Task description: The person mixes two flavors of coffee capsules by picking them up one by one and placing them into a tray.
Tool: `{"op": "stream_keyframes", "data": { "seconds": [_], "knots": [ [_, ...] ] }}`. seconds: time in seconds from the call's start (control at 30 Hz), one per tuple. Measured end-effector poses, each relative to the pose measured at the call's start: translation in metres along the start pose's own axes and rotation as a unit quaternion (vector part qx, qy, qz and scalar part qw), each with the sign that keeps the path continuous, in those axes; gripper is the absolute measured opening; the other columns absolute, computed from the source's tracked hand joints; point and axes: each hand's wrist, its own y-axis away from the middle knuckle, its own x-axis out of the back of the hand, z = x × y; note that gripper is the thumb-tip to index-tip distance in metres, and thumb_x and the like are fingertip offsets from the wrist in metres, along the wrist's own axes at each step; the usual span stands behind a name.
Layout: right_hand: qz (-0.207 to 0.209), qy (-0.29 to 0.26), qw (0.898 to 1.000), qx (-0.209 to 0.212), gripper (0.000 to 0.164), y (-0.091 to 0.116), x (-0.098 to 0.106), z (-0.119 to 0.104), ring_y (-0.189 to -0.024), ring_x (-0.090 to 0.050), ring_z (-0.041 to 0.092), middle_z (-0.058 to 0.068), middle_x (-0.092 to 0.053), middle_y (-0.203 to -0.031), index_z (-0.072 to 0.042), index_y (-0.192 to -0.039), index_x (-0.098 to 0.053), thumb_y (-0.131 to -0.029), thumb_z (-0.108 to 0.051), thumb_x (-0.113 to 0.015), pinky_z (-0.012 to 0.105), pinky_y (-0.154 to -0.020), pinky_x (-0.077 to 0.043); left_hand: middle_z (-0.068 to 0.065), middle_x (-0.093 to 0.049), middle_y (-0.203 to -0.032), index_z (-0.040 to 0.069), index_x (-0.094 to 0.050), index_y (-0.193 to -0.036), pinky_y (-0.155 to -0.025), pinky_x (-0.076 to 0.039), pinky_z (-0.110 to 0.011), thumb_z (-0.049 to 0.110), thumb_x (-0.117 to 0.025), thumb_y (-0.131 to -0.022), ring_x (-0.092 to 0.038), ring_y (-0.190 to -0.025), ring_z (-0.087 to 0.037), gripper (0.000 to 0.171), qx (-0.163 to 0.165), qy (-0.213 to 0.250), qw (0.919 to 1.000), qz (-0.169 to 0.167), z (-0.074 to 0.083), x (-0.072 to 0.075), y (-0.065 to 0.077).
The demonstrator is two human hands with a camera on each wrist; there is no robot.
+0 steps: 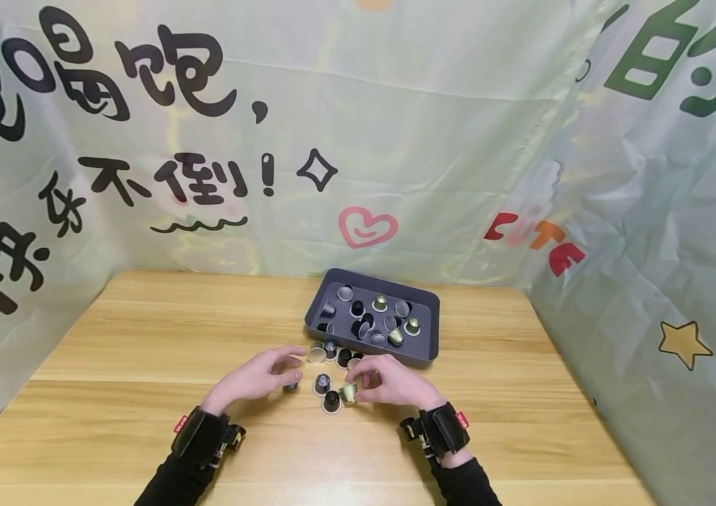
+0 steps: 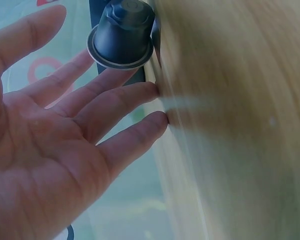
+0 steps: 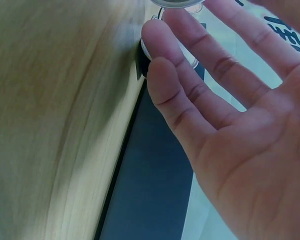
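My right hand [image 1: 389, 380] pinches a pale green coffee capsule [image 1: 348, 393] low over the table; in the right wrist view only the capsule's rim [image 3: 175, 3] shows at the top edge. The left hand [image 1: 259, 376] is spread, its thumb apart from the fingers. A dark coffee capsule [image 2: 124, 37] stands just beyond its fingertips in the left wrist view. Between the hands, a blue-grey capsule [image 1: 322, 383] and a black capsule [image 1: 332, 401] sit rim down on the table.
Behind the hands lies a dark grey tray [image 1: 419, 346] with several capsules inside, some upright, some tipped over. More capsules, among them a black one [image 1: 344, 358], sit along its front edge. The wooden table [image 1: 161, 330] meets a printed cloth [image 1: 459, 140] at the back.
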Motion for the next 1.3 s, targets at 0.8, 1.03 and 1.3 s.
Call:
{"op": "stream_keyframes", "data": {
  "seconds": [0.8,1.03,1.3],
  "knots": [
    [-0.011,-0.007,1.000,-0.016,0.025,-0.0004,-0.0022,-0.0042,-0.078,-0.065,0.005,0.006,-0.074,-0.100,-0.006,-0.110,-0.073,-0.086,-0.009,-0.075,0.019,-0.074,-0.057,-0.030,-0.058,-0.137,-0.003,-0.049,-0.142,-0.107,-0.048,-0.061,0.026,-0.059,-0.101,-0.059,-0.126,-0.044,0.052,-0.012,-0.017,0.9998,0.009,-0.0007,-0.0057,0.0007],
    [-0.011,-0.005,1.000,-0.020,0.024,-0.0006,-0.0015,-0.0063,-0.076,-0.065,0.005,0.006,-0.075,-0.100,-0.006,-0.111,-0.073,-0.087,-0.009,-0.075,0.018,-0.073,-0.056,-0.029,-0.059,-0.137,-0.003,-0.049,-0.142,-0.107,-0.048,-0.061,0.026,-0.059,-0.101,-0.059,-0.125,-0.044,0.052,-0.010,-0.017,0.9998,0.008,-0.0006,-0.0045,0.0004],
    [-0.011,-0.007,1.000,-0.020,0.024,-0.0007,-0.0022,-0.0061,-0.076,-0.065,0.005,0.006,-0.075,-0.101,-0.007,-0.111,-0.073,-0.087,-0.009,-0.074,0.018,-0.072,-0.056,-0.029,-0.060,-0.137,-0.003,-0.049,-0.142,-0.108,-0.048,-0.060,0.026,-0.059,-0.101,-0.060,-0.125,-0.043,0.051,-0.010,-0.016,0.9998,0.009,-0.0024,-0.0053,0.0003]
  ]
}}
